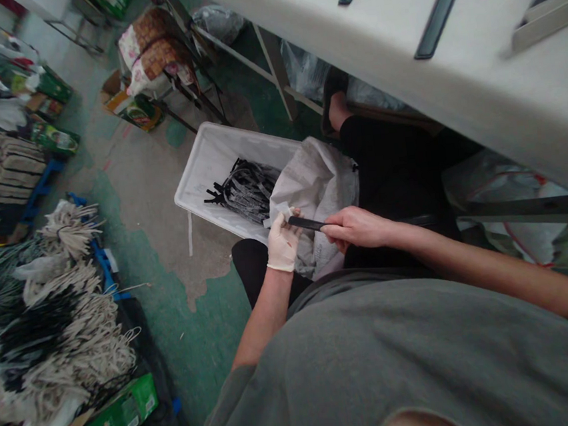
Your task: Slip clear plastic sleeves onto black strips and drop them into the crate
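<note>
My left hand (pixel 283 241), in a pale glove, has its fingers closed on a small white piece (pixel 280 211) at the tip of a black strip (pixel 308 223). The bare fingers of my right hand (pixel 353 226) are wrapped round the other end of that strip. Both hands are above a whitish sack (pixel 318 176) lying on my lap and over the edge of a white bin (pixel 194 175). Inside the bin lies a bundle of black strips (pixel 249 189).
Black strips (pixel 438 17) lie on a white table (pixel 482 80) at the upper right. A stool with a patterned cushion (pixel 157 47) stands beyond the bin. Bundles of beige and black cords (pixel 81 299) fill a pallet at the left, near a green box (pixel 123 416).
</note>
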`<state>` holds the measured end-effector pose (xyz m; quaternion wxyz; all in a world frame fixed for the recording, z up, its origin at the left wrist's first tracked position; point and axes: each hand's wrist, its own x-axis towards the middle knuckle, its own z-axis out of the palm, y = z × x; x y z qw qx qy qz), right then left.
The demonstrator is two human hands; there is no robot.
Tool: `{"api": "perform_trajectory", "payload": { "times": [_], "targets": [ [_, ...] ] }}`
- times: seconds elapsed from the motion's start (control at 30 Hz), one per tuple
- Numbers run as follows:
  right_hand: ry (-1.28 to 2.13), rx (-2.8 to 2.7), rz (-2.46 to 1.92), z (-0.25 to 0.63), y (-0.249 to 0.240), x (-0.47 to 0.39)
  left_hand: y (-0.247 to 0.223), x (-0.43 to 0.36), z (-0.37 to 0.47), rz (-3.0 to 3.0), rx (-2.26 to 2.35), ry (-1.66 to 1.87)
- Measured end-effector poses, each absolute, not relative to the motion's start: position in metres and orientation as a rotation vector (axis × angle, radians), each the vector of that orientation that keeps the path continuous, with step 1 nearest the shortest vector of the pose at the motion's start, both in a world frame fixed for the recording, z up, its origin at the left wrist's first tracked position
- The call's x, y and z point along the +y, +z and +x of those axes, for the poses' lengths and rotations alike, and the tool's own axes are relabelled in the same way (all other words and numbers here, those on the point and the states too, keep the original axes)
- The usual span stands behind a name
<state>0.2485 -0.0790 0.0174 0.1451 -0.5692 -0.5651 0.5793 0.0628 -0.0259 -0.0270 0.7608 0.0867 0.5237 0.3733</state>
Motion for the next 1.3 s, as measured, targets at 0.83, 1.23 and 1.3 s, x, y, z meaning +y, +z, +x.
{"api": "perform_trajectory", "payload": {
  "times": [0.83, 1.23, 1.3],
  "targets": [
    [0.974, -2.126, -1.772, 0.215, 0.045, -0.028, -0.023, -0.027, 0.052, 0.175, 0.984, 1.041],
    [0.943, -2.197, -1.74, 0.202, 0.051, -0.018, -0.02, -0.031, 0.049, 0.061, 0.963, 1.05],
    [0.979, -2.197, -1.721, 0.203, 0.051, -0.019, -0.021, -0.031, 0.049, 0.046, 0.959, 1.081]
  ]
}}
